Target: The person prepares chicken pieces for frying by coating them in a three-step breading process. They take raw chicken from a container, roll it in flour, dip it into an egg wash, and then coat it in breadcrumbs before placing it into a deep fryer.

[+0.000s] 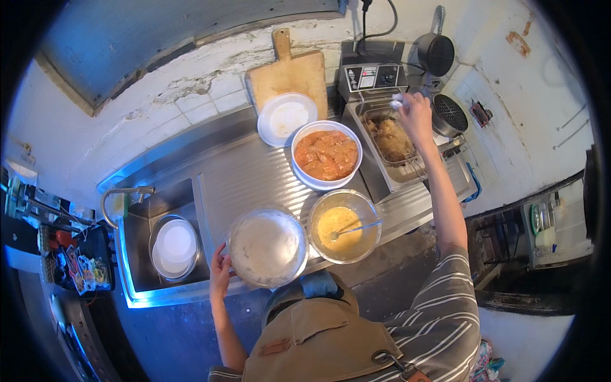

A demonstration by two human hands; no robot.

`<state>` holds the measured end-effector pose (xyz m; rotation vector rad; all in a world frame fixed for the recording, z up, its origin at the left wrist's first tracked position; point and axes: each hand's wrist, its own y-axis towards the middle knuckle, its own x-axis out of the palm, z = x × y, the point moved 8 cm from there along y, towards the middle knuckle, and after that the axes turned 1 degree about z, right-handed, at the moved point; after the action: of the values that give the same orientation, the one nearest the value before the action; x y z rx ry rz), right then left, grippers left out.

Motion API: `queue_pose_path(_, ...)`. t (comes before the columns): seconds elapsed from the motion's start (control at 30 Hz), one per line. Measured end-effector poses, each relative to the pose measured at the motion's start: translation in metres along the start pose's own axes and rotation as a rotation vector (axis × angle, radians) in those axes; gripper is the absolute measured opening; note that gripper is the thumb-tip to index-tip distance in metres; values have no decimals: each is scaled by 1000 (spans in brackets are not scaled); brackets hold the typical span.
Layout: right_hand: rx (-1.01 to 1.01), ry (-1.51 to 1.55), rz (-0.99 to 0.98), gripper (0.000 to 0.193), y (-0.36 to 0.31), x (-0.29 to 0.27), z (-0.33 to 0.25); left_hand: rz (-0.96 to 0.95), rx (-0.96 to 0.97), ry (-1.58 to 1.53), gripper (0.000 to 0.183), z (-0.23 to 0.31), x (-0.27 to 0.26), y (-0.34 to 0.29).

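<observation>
My right hand is stretched out over the deep fryer. Its closed fingers pinch a small white-coated piece, which looks like floured meat. Below it, the fryer's basket sits in the oil, with golden pieces frying inside. My left hand grips the left rim of a clear bowl of white flour at the counter's front edge. Just right of that bowl stands a glass bowl of beaten egg with a fork or whisk in it. Behind them is a white bowl of orange marinated meat.
A white plate leans near a wooden cutting board against the wall. The sink at left holds a bowl with white dishes under a tap. A round black pan stands right of the fryer.
</observation>
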<state>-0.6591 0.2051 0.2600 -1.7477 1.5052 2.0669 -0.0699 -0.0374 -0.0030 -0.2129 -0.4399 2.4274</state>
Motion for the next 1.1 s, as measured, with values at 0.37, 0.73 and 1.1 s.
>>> queue_pose_path(0.37,-192,159,-582,35,-65,122,-114,-45,50,-70,43,-2,8,9)
queue_pose_path(0.73,-365,-145,-721,45,-80,155,-151,-64,42,-29,43,0,-1,5)
queue_pose_path(1.1,-389,-199,-782,44,-85,154,-151,-92,52,-75,45,5,2,4)
